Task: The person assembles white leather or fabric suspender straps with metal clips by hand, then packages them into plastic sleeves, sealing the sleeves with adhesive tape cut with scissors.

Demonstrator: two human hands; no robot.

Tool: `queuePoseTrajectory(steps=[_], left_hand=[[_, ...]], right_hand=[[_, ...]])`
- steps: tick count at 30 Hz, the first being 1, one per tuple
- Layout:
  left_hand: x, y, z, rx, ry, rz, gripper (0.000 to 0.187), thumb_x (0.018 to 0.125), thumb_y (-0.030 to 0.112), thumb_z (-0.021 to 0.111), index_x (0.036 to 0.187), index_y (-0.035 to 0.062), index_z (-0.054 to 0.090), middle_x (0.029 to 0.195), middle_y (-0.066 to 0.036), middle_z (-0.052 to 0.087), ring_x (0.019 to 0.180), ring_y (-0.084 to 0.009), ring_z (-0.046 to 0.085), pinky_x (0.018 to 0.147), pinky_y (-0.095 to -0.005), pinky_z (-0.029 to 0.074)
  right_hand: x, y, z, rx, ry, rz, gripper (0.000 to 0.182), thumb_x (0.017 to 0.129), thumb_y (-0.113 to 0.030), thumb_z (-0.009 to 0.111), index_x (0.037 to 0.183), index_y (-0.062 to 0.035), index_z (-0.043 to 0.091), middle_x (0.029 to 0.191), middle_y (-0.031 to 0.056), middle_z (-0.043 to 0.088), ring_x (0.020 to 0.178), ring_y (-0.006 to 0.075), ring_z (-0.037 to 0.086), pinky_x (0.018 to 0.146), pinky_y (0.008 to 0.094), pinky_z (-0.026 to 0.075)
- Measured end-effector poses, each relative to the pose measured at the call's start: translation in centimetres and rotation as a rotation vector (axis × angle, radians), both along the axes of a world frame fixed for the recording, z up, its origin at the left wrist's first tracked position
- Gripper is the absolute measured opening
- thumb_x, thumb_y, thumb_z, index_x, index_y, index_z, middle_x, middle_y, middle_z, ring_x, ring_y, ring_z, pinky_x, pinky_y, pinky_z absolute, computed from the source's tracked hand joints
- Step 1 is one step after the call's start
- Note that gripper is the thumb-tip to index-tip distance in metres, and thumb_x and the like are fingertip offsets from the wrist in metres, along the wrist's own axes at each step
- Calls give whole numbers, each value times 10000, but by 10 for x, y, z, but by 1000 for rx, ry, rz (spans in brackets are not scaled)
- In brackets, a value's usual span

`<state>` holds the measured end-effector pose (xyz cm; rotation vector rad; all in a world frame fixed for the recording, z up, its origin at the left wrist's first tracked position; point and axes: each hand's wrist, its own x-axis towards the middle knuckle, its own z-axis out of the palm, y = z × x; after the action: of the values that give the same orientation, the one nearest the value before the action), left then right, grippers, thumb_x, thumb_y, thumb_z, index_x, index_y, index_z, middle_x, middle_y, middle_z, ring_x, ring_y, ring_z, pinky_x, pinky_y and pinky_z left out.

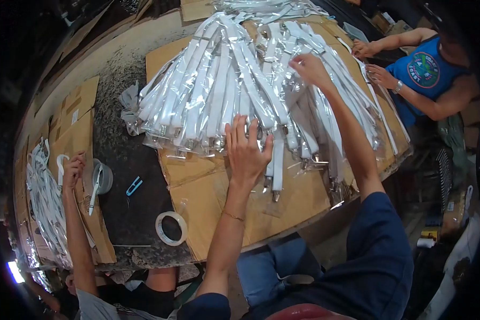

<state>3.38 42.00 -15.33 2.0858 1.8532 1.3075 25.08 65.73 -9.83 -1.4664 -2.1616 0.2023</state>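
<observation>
White elastic suspenders (200,88) with metal clips at their ends lie fanned out in clear plastic sleeves, in two large bunches. My left hand (245,152) rests flat over the clip ends of the left bunch, fingers spread. Above the right bunch of suspenders (325,109) is my right hand (312,70), its fingers bent and drawn together near the upper part of the straps. Whatever is between those fingertips is too small to make out. One pair of clip ends (276,184) sticks out toward me, just right of my left hand.
Cardboard (197,194) covers much of the table. To the left are a tape roll (170,229), blue thread snips (134,185) and a plastic tub (105,178). A co-worker's hand (73,169) is by another strap pile (45,197); another person's hands (378,77) handle a strap at right.
</observation>
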Motion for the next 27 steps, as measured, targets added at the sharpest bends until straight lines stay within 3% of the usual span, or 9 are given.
queuePoseTrajectory(steps=[6, 11, 14, 16, 18, 21, 24, 26, 27], left_hand=[[20, -9, -3, 20, 240, -279, 477, 844, 300, 664, 1295, 168, 581, 1468, -107, 431, 1404, -319, 328, 1122, -616, 192], [29, -8, -2, -17, 321, -237, 456, 852, 312, 656, 1285, 189, 588, 1482, -72, 425, 1419, -288, 304, 1095, -689, 148], [32, -7, -7, 33, 298, -256, 390, 852, 313, 653, 1210, 161, 628, 1462, -69, 445, 1414, -271, 312, 1079, -714, 139], [27, -6, -4, -7, 308, -198, 295, 845, 301, 661, 1095, 145, 672, 1392, -86, 494, 1381, -277, 348, 1070, -722, 145], [23, -6, -1, -25, 281, -168, 264, 835, 299, 673, 1049, 144, 684, 1347, -94, 515, 1354, -287, 372, 1069, -721, 150], [14, -7, 5, -38, 244, -110, 233, 811, 302, 697, 984, 146, 698, 1276, -105, 546, 1308, -302, 411, 1064, -722, 157], [-2, -6, 10, -32, 219, -79, 268, 768, 332, 734, 956, 143, 701, 1237, -104, 564, 1281, -303, 436, 1053, -733, 157], [-15, -7, 14, -73, 201, -8, 293, 749, 345, 749, 957, 145, 701, 1236, -107, 566, 1282, -298, 435, 1058, -727, 155], [-22, -7, 14, -95, 214, 8, 341, 716, 365, 770, 965, 142, 703, 1265, -113, 547, 1294, -318, 418, 1060, -724, 153]], right_hand=[[37, -56, -3, -117, 29, -53, 311, 810, -288, 684, 969, -24, 724, 926, 182, 708, 891, 320, 678, 816, 399, 511], [12, 24, -6, 38, 119, 8, 287, 815, -276, 681, 963, -34, 726, 904, 173, 711, 865, 321, 677, 808, 393, 513], [-28, 47, 0, 65, 79, 25, 346, 835, -311, 679, 922, 22, 715, 836, 167, 717, 765, 295, 700, 715, 379, 551], [-57, 33, 18, -552, -117, 102, 454, 857, -374, 670, 848, 80, 702, 759, 158, 711, 642, 248, 703, 588, 345, 572], [-69, 12, 11, -632, -91, 137, 510, 862, -394, 673, 786, 110, 690, 702, 141, 700, 571, 203, 691, 514, 312, 572], [-78, -11, 0, -837, 72, 209, 438, 861, -308, 705, 854, 129, 679, 763, 154, 708, 651, 201, 706, 594, 290, 587], [-92, -27, -11, -778, 88, 259, 417, 836, -331, 707, 740, 74, 702, 689, 114, 706, 569, 181, 692, 546, 274, 569], [-104, -33, -14, -690, 18, 238, 392, 785, -342, 733, 760, 49, 718, 741, 143, 718, 653, 233, 714, 633, 323, 581], [-109, -35, -21, -462, -44, 218, 388, 756, -347, 739, 775, 40, 720, 787, 172, 717, 725, 281, 713, 689, 356, 576]])
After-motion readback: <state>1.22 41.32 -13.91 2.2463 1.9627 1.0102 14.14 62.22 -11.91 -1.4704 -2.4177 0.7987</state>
